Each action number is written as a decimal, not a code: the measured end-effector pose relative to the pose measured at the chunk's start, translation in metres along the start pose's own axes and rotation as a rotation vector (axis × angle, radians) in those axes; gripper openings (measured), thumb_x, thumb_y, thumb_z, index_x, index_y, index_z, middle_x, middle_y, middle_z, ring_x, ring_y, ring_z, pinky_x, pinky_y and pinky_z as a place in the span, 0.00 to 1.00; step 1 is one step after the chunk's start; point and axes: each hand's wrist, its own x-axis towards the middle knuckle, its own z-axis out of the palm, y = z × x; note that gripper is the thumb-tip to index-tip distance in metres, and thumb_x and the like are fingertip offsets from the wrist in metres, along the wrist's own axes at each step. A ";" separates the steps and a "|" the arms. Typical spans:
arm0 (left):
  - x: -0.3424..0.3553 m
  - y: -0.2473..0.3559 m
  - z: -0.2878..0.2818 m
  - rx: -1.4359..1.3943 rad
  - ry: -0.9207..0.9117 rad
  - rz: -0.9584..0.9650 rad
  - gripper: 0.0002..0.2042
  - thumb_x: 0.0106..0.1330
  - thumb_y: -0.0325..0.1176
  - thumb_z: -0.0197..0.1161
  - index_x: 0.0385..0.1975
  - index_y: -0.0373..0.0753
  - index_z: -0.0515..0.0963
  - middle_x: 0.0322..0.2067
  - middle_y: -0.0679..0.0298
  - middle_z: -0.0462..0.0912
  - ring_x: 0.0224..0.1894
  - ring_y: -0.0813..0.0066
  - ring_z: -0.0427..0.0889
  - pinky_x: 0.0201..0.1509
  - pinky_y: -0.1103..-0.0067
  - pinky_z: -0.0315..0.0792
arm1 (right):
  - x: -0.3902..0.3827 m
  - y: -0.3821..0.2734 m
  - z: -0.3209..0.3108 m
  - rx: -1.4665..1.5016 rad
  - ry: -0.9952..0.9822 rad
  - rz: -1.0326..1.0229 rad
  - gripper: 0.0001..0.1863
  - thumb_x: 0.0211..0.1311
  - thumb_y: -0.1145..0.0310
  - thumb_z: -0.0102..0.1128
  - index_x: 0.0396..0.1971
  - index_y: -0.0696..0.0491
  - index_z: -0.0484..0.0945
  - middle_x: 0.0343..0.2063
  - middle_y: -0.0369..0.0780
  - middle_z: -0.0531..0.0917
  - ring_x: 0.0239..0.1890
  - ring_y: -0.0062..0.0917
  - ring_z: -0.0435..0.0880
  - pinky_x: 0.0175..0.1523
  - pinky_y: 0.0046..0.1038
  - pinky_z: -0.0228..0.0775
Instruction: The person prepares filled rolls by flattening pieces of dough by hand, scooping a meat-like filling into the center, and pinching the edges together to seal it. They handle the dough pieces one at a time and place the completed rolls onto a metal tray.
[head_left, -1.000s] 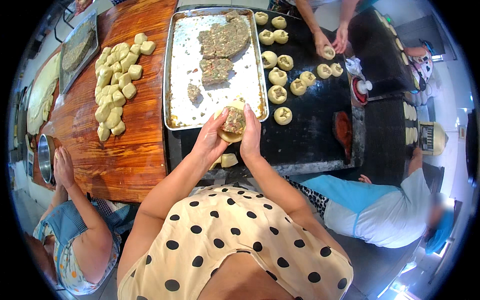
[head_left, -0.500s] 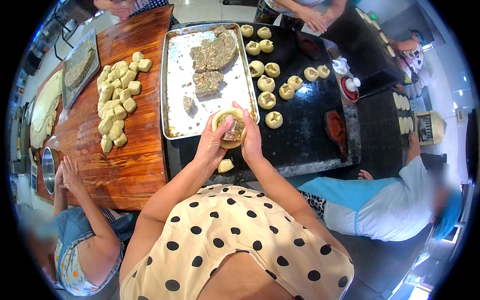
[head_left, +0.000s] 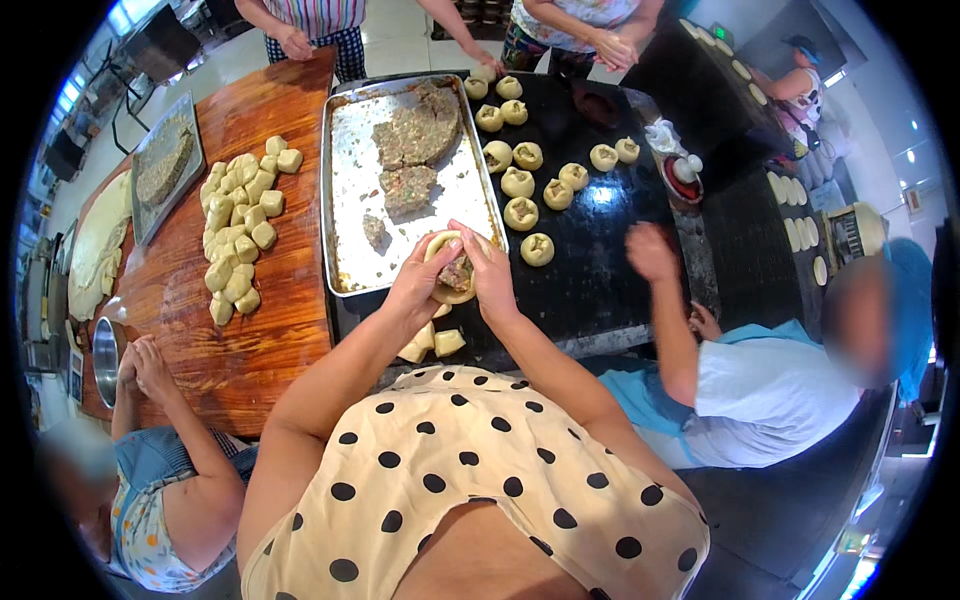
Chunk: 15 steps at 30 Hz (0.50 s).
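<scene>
I hold a dough round with chunky meat filling [head_left: 454, 277] in both hands, just in front of the metal tray [head_left: 485, 180]. My left hand [head_left: 414, 281] cups its left side, thumb on the upper rim. My right hand [head_left: 492, 278] wraps the right side, fingers folded over the top edge. The filling shows between my thumbs. Speckled filling slabs [head_left: 413, 140] lie in the tray. Cut dough pieces [head_left: 448, 341] rest just below my hands.
Dough lumps [head_left: 240, 228] cover part of the wooden table [head_left: 180, 340] at left; filled buns [head_left: 520, 212] sit on the black griddle [head_left: 595, 270]. Co-workers stand around, one at left [head_left: 190, 510], one at right [head_left: 760, 400] reaching over the griddle. A steel bowl [head_left: 108, 360] is at left.
My thumbs and fingers have moved inward over the filling, and the dough edge is drawn up around it. The right co-worker has turned and raised an arm over the griddle.
</scene>
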 end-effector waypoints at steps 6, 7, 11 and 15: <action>0.005 0.029 0.016 0.037 -0.130 -0.085 0.25 0.73 0.59 0.47 0.51 0.42 0.73 0.47 0.63 0.79 0.49 0.72 0.81 0.54 0.69 0.77 | 0.003 0.000 0.012 0.115 0.275 -0.168 0.23 0.75 0.59 0.49 0.56 0.63 0.75 0.53 0.42 0.79 0.52 0.23 0.77 0.61 0.25 0.66; 0.002 0.019 0.017 0.089 -0.029 0.009 0.26 0.72 0.60 0.48 0.52 0.41 0.73 0.47 0.63 0.79 0.48 0.72 0.81 0.54 0.70 0.77 | -0.001 0.001 0.019 -0.003 0.258 -0.202 0.24 0.75 0.58 0.49 0.58 0.63 0.73 0.55 0.43 0.78 0.55 0.24 0.76 0.62 0.25 0.64; 0.001 0.008 0.002 0.089 0.108 0.134 0.26 0.71 0.58 0.53 0.53 0.40 0.69 0.47 0.63 0.78 0.46 0.72 0.82 0.48 0.73 0.80 | -0.001 -0.001 0.012 -0.076 0.083 -0.023 0.29 0.74 0.53 0.51 0.62 0.62 0.69 0.58 0.44 0.76 0.60 0.26 0.73 0.66 0.26 0.59; 0.018 -0.009 -0.010 0.217 0.220 0.300 0.17 0.72 0.50 0.56 0.40 0.40 0.76 0.29 0.69 0.77 0.25 0.84 0.75 0.24 0.82 0.67 | 0.004 0.014 0.026 -0.147 0.145 -0.132 0.21 0.72 0.58 0.55 0.52 0.61 0.77 0.48 0.43 0.82 0.52 0.26 0.79 0.60 0.27 0.67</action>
